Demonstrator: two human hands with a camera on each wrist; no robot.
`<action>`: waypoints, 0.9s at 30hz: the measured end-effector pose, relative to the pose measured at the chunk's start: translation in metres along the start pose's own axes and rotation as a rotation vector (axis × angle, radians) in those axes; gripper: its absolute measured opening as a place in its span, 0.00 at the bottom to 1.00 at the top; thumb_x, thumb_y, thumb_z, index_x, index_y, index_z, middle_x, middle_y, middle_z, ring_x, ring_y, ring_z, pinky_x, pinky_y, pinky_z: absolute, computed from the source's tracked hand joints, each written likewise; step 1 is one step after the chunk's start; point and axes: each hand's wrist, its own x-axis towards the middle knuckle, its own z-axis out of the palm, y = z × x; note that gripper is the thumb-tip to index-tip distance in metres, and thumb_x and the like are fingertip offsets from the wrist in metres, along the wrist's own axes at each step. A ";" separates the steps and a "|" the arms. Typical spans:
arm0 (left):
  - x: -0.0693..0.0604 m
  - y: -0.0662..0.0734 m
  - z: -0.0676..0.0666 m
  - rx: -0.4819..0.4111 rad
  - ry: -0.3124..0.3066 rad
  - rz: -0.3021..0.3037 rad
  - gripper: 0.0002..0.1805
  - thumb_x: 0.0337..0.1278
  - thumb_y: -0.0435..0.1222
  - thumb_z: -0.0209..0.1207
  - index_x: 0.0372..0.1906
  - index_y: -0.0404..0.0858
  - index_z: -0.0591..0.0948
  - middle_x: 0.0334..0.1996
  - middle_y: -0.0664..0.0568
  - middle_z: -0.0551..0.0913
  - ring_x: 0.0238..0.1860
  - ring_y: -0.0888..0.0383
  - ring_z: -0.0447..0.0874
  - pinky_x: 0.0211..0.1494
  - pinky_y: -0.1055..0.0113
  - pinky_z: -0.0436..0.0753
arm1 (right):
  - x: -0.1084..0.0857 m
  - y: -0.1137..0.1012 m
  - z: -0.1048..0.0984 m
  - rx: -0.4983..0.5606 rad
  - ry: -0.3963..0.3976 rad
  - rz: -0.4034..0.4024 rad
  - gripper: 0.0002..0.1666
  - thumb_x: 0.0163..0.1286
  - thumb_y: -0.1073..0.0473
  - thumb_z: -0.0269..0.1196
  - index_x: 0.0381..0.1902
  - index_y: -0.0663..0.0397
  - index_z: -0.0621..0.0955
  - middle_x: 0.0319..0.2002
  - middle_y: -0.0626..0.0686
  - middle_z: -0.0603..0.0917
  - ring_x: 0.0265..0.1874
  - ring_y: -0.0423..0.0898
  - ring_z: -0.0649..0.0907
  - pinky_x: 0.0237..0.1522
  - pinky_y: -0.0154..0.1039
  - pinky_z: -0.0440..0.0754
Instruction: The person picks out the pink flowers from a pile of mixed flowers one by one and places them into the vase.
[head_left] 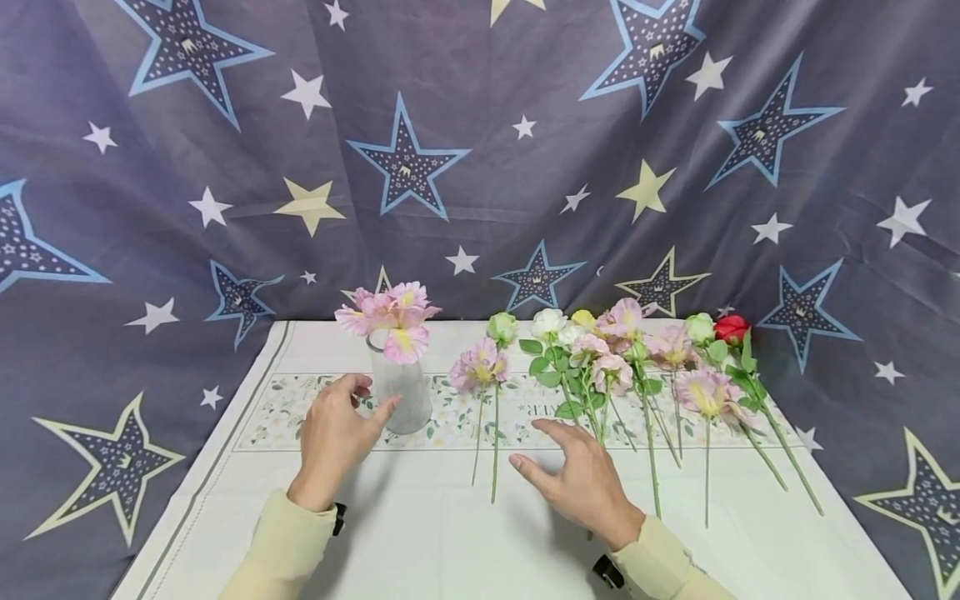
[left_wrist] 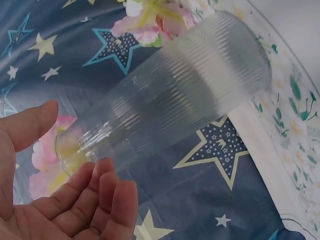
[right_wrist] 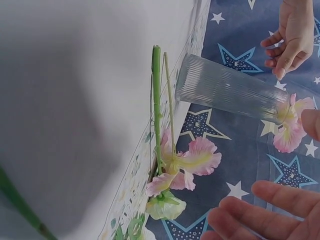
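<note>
The clear, ribbed, cylindrical glass vase (head_left: 408, 392) stood upright left of the frame's centre, long axis vertical, just right of my left hand (head_left: 337, 433), the nearer one. Its fingers curved loosely; my right hand (head_left: 581, 483), lower right of centre, had thumb and fingers apart. Both held nothing.

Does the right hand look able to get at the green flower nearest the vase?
Probably yes: the right hand looks empty, and the stem of the green flower lies just past its thumb, with only white cloth showing between them.
</note>
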 end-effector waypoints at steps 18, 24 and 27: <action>-0.040 0.008 0.028 -0.116 -0.210 0.047 0.21 0.56 0.45 0.74 0.48 0.35 0.85 0.43 0.44 0.87 0.44 0.45 0.85 0.43 0.50 0.83 | 0.020 -0.008 0.008 -0.022 -0.001 -0.042 0.30 0.66 0.36 0.70 0.55 0.50 0.86 0.48 0.51 0.89 0.46 0.50 0.87 0.44 0.49 0.86; -0.049 0.012 0.035 -0.112 -0.301 0.014 0.25 0.58 0.47 0.73 0.54 0.36 0.84 0.49 0.44 0.87 0.50 0.45 0.85 0.50 0.47 0.83 | 0.033 -0.006 0.018 -0.033 -0.017 -0.017 0.25 0.65 0.38 0.71 0.46 0.51 0.88 0.38 0.51 0.89 0.31 0.43 0.85 0.29 0.39 0.81; -0.052 0.013 0.036 -0.106 -0.309 0.013 0.25 0.58 0.47 0.73 0.55 0.36 0.84 0.49 0.45 0.87 0.50 0.45 0.85 0.50 0.47 0.83 | 0.041 -0.006 0.023 -0.047 -0.024 -0.019 0.23 0.66 0.38 0.70 0.42 0.52 0.88 0.33 0.52 0.88 0.27 0.42 0.83 0.27 0.38 0.79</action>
